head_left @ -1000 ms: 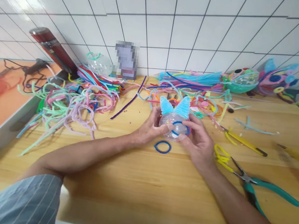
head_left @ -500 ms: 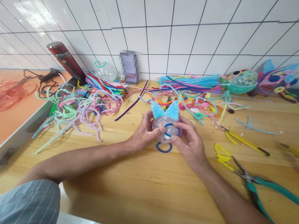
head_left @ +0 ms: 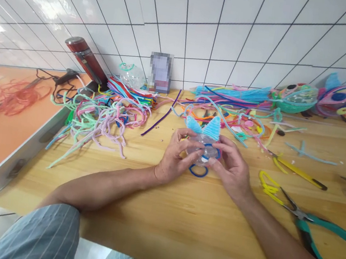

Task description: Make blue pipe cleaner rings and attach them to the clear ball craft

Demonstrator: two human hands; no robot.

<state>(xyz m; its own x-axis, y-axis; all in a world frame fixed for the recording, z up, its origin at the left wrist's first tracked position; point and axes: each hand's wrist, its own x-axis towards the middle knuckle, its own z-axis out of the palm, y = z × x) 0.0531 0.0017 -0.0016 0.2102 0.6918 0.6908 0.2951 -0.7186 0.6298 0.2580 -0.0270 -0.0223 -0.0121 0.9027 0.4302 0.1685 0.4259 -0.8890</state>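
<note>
Between my hands is a clear plastic ball [head_left: 202, 140] with two fuzzy light-blue ears [head_left: 212, 128] on its top. My left hand [head_left: 177, 156] grips the ball's left side, its thumb and fingers on the front. On the other side my right hand [head_left: 232, 163] is closed around the ball, with fingertips at a dark-blue pipe-cleaner ring [head_left: 214, 146] against its front. A second dark-blue ring [head_left: 198, 171] lies on the wooden table just below the ball. The ball's back is hidden.
Pliers [head_left: 301, 215] with teal handles and a yellow cutter knife [head_left: 302, 171] lie at right. Tangled pipe cleaners [head_left: 97, 121] sit at left. Decorated balls [head_left: 296, 97], a red flask [head_left: 84, 59] and a blurred-out phone [head_left: 161, 72] stand along the tiled wall.
The view has shifted, so everything sits further right. My left fingers have moved over the ball's upper front toward the blue ring; both hands still hold the ball.
</note>
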